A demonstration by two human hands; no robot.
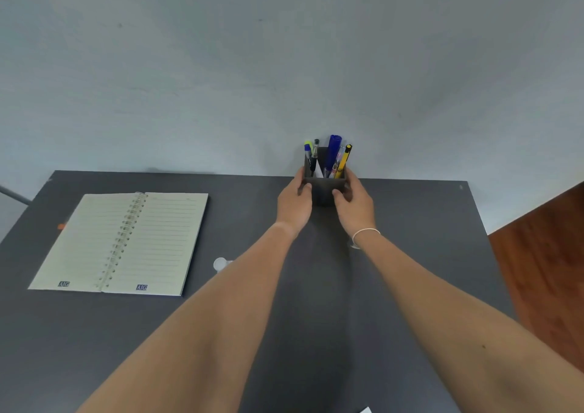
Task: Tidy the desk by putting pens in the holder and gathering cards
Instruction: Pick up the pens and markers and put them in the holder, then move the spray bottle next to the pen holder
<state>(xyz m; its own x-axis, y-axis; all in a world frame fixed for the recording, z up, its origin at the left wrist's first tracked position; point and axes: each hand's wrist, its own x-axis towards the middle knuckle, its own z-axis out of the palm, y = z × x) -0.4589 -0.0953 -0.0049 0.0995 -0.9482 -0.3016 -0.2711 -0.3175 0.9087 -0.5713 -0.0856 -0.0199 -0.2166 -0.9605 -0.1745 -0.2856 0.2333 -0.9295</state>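
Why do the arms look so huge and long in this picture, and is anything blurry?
In the head view, the wide lens stretches whatever is near the camera, so the forearms swell while the hands, left and right, look small at the pen holder; the desk edges splay outward; light is soft and even; the notebook lines are slightly blurred.

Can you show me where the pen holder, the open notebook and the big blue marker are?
pen holder [323,188]: head view, its dark front wall.
open notebook [164,242]: head view, right page.
big blue marker [333,150]: head view, its barrel.
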